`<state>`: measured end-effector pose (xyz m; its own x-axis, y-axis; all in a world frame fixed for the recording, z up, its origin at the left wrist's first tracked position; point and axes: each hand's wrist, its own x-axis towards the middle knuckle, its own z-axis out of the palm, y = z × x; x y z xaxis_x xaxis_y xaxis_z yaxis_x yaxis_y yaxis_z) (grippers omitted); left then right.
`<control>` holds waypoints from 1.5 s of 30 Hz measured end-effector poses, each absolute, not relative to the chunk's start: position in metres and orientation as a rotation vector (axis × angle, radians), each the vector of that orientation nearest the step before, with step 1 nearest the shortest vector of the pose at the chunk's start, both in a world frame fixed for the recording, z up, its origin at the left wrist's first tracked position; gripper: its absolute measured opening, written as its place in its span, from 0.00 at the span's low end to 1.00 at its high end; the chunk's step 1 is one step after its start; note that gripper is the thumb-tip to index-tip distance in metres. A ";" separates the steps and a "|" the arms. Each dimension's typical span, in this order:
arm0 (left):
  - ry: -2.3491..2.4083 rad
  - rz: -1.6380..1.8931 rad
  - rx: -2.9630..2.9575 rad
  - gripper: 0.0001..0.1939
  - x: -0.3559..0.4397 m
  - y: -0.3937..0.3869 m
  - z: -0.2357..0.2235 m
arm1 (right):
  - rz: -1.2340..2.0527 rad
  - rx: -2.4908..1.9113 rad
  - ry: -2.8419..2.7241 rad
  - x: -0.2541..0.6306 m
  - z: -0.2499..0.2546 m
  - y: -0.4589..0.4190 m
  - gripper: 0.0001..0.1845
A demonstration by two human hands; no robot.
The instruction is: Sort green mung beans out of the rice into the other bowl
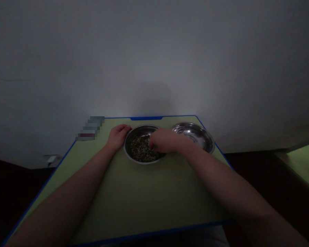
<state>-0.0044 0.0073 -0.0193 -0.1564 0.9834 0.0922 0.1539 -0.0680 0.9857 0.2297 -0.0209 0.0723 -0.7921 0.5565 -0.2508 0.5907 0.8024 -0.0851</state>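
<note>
A round metal bowl (pixel 127 153) stands on the table, its bottom covered with a mix of small dark greenish and pale grains (pixel 142 151). My left hand (pixel 117 136) is at the bowl's left side, its fingers curled against the rim. Over the right part of the same bowl reaches my right hand (pixel 163 140), fingers pinched together and pointing down at the grains. Whatever lies between those fingertips is too small and dark to make out. A second metal bowl (pixel 204 137) sits just to the right, partly hidden behind my right hand and forearm.
The pale green table (pixel 144 202) has a blue edge and stands against a grey wall (pixel 154 58). A blurred-out flat item (pixel 91 128) lies at its back left corner. Low on the wall at left is a socket with a plug (pixel 51 159).
</note>
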 end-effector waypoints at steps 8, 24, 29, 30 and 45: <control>1.455 1.304 1.285 0.11 0.000 0.003 -0.012 | -0.305 0.881 2.745 0.222 0.052 -0.011 0.15; 1.464 1.297 1.309 0.12 -0.001 0.004 -0.014 | -0.285 0.923 2.790 0.236 0.064 -0.018 0.16; 1.466 1.276 1.318 0.12 0.000 0.003 -0.011 | -0.135 0.859 2.780 0.222 0.055 -0.017 0.14; 1.469 1.274 1.319 0.12 0.000 0.002 -0.010 | -0.124 0.863 2.778 0.221 0.053 -0.016 0.14; 1.409 1.320 1.315 0.13 -0.001 0.005 -0.014 | -0.400 0.947 2.853 0.239 0.067 -0.022 0.15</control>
<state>-0.0006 0.0053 -0.0140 -0.1561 0.9823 0.1035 0.1675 -0.0769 0.9829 0.2394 -0.0216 0.0666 -0.7994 0.5717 -0.1845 0.6004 0.7706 -0.2135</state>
